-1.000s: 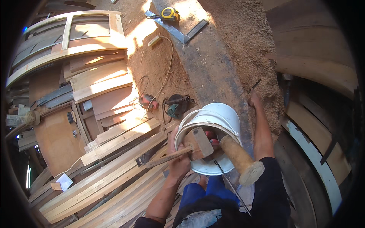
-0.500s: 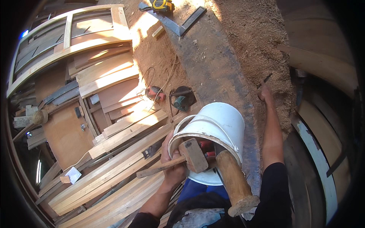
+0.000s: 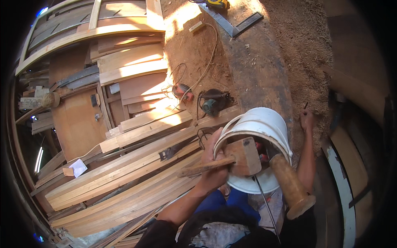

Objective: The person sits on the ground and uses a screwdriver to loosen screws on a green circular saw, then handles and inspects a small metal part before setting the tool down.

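A white bucket (image 3: 264, 120) lies tipped in front of me, its mouth facing back toward my body. My left hand (image 3: 214, 177) is closed on the left side of its rim. Beside that hand, a wooden mallet (image 3: 246, 157) rests in the mouth, its handle crossing my fingers. A tool with a thick round wooden handle (image 3: 291, 186) juts out on the right, and a thin metal rod (image 3: 266, 202) leans out below. Red parts (image 3: 262, 153) show deeper inside. Over the sawdust, beyond the bucket, my right hand (image 3: 307, 120) grips a slim dark tool (image 3: 306, 106), its kind unclear.
Stacked boards (image 3: 124, 182) fill the left side. Two corded power tools, one red (image 3: 183, 91) and one green (image 3: 211, 106), lie ahead. Farther off are a carpenter's square (image 3: 234, 31) and a yellow tape measure (image 3: 218, 4). Sawdust (image 3: 304, 62) borders the worn plank (image 3: 258, 62).
The view has shifted, so most things sit farther right. My right hand has drawn back nearer the bucket with the slim tool. The mallet head has turned, and the thin rod shows more plainly.
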Demonstrator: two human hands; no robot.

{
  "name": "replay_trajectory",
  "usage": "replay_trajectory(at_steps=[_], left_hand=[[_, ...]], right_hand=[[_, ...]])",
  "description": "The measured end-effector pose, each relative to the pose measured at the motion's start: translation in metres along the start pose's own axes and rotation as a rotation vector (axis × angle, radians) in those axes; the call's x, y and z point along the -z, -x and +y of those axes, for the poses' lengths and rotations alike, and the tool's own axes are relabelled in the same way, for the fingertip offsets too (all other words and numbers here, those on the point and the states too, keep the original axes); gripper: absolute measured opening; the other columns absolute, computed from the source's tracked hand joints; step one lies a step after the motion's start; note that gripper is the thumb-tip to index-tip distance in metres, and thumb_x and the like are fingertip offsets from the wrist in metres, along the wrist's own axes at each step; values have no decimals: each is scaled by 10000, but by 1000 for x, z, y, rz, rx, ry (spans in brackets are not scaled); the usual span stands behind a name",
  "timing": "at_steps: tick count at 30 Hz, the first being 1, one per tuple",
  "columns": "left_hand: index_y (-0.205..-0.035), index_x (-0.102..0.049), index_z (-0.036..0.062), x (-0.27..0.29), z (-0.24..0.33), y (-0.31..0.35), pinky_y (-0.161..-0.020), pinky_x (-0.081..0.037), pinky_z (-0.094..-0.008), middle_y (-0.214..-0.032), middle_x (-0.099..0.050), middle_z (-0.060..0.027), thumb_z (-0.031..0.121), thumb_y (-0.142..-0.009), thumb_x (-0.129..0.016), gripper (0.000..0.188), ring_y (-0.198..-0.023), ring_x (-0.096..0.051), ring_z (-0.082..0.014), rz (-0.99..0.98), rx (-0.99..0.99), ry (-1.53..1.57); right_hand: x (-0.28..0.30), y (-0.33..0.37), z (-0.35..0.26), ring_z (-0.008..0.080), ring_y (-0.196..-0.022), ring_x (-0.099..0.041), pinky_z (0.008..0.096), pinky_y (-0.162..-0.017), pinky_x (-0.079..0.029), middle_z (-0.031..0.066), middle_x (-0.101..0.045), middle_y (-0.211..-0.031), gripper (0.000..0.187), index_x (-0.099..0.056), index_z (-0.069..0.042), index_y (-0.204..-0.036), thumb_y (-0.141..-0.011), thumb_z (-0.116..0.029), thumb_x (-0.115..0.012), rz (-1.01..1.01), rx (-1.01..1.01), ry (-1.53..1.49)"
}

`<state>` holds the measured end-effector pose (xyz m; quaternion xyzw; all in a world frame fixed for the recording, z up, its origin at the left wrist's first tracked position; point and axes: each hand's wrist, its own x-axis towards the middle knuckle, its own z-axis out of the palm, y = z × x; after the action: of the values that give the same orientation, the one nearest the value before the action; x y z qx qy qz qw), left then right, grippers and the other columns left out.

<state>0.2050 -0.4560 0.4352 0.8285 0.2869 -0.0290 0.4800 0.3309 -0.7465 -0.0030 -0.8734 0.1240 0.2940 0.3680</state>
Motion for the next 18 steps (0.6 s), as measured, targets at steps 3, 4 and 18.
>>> replay_trajectory(at_steps=[3, 4, 18], left_hand=[[-1491, -406, -40, 6, -13, -2, -1137, -380, -394, -1414, -535, -219, 114, -1044, -420, 474, -1348, -514, -326, 22, -122, -40], [-1487, -409, -40, 8, -11, -1, -1134, -385, -397, -1401, -545, -223, 105, -1038, -425, 472, -1341, -523, -332, 45, -141, -42], [-1334, -552, -49, -4, -10, -11, -1043, -461, -455, -1338, -573, -248, 69, -915, -592, 437, -1231, -587, -373, 109, -341, -3]], right_hand=[[28, 51, -9, 222, -855, -701, 360, -797, -537, 99, -725, -903, 243, -707, -26, -1051, -843, -152, -692, -3, 39, -129], [37, 74, -19, 222, -855, -701, 360, -797, -537, 99, -725, -903, 243, -707, -26, -1051, -843, -152, -692, -8, 40, -92], [149, 316, -121, 113, -793, -591, 288, -723, -480, 8, -638, -871, 185, -706, -16, -1038, -933, -139, -617, -299, -55, -387]])
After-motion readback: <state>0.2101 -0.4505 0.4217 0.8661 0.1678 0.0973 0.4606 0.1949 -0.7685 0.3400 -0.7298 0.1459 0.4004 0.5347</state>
